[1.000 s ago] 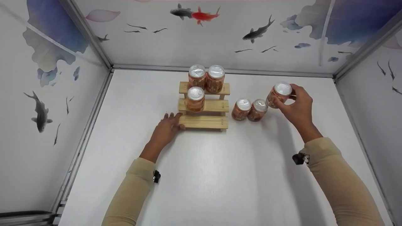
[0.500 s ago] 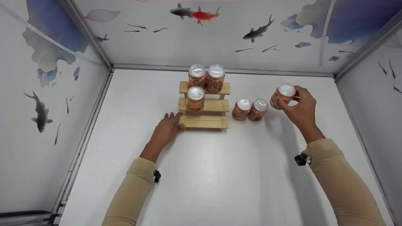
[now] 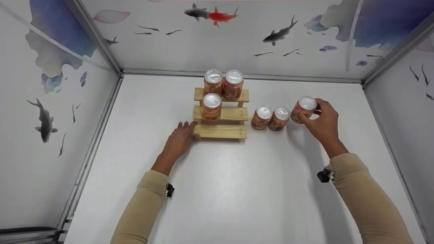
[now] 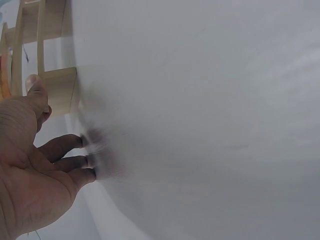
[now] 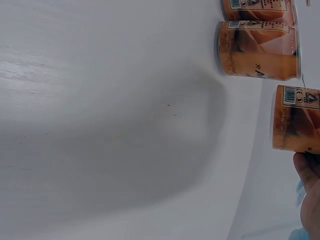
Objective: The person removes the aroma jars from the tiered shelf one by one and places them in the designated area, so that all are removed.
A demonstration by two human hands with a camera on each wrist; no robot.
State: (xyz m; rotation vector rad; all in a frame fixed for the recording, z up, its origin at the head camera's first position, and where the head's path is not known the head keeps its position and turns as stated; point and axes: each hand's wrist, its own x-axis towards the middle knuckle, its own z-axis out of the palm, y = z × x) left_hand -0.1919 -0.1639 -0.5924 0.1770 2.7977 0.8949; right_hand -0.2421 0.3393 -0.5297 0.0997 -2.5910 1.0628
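Right hand (image 3: 322,121) gripping an orange can (image 3: 304,108) just right of two standing cans (image 3: 270,118) on the white table (image 3: 237,189); left hand (image 3: 180,136), fingers relaxed, resting against the lowest step of the wooden tiered rack (image 3: 220,131).

You've got a can (image 3: 304,109) in your right hand (image 3: 323,122) with a shiny silvery metal-looking top and a glossy orange printed wrap; the two cans (image 3: 270,118) beside it look the same. The stepped rack (image 3: 220,113) your left hand (image 3: 179,139) touches is pale bare wood, matt, with visible grain. The tabletop (image 3: 237,189) is smooth white with a soft sheen and faint streaks. Your sleeves (image 3: 368,200) look like soft matt beige knit cloth. The frame rails (image 3: 91,35) look like brushed metal.
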